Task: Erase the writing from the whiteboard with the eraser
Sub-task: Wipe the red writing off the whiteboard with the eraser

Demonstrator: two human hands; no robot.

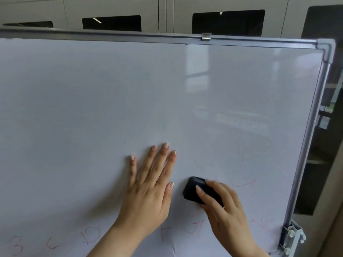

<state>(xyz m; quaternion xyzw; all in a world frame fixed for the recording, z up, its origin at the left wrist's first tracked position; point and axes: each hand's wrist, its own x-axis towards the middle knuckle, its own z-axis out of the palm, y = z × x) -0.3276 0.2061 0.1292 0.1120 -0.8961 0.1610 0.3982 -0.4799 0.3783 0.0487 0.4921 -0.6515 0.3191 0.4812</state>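
Note:
A large whiteboard (130, 93) in a grey frame fills the view. My left hand (148, 190) lies flat against it with straight, spread fingers. Just to its right my right hand (224, 206) grips a black eraser (193, 189) and holds it against the board. Faint red letters (91, 237) run along the bottom of the board, partly hidden by my forearms. A red curved stroke (243, 183) and small red marks (261, 224) sit to the right of the eraser. The upper board is white.
The frame's right edge (308, 141) carries a metal bracket (293, 236) near the bottom. A metal clip (206, 36) sits on the top rail. Grey cabinets with dark windows (228, 22) stand behind; dark shelving (324, 127) is at the right.

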